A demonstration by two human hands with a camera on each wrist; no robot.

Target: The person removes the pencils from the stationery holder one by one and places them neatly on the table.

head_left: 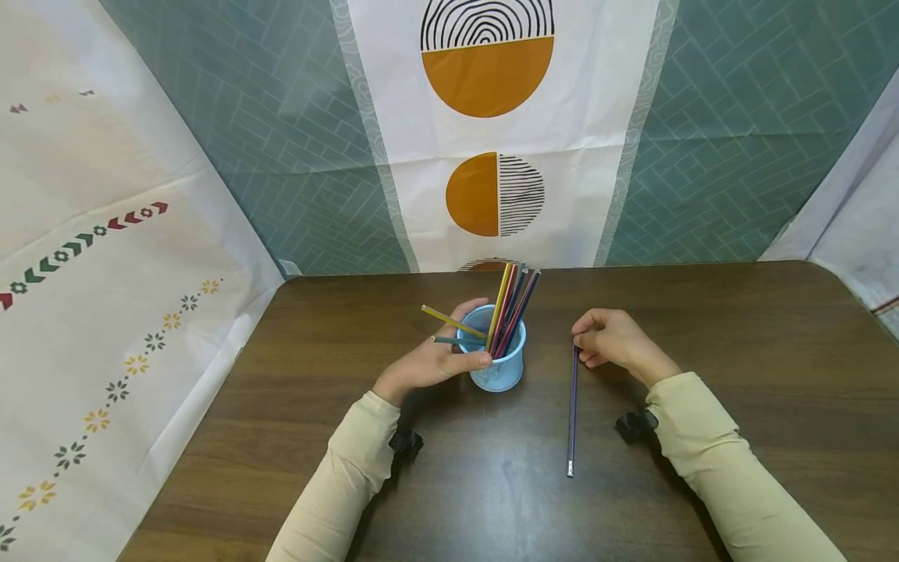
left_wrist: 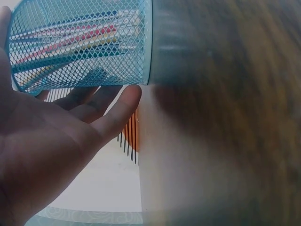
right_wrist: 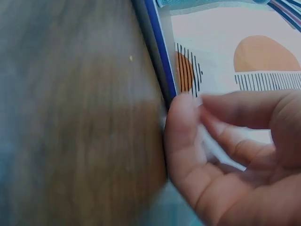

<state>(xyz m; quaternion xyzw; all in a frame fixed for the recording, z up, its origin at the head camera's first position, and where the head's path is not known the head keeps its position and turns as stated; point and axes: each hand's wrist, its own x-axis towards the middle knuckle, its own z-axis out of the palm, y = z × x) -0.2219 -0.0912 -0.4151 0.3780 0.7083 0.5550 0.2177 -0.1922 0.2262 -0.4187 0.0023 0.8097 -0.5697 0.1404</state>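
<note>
Near the table's far edge stands a light blue mesh pencil cup point(head_left: 500, 378). Several coloured pencils point(head_left: 507, 312) lean in it, most to the right, while a yellow and a green one tilt left over the rim. My left hand point(head_left: 437, 361) holds the cup from its left side, thumb at the near rim and fingers behind. In the left wrist view, fingers curve along the mesh wall point(left_wrist: 80, 52). To the right, a dark blue pencil point(head_left: 572, 414) lies lengthwise on the table. My right hand point(head_left: 614, 343) pinches its far end between thumb and fingers, seen closely in the right wrist view.
The brown wooden table point(head_left: 316, 476) reaches a patterned cloth point(head_left: 597, 156) hanging behind it. White printed fabric point(head_left: 91, 328) hangs along the left side. Each wrist wears a small black camera, one near the left sleeve point(head_left: 354, 460), another by the right sleeve point(head_left: 702, 437).
</note>
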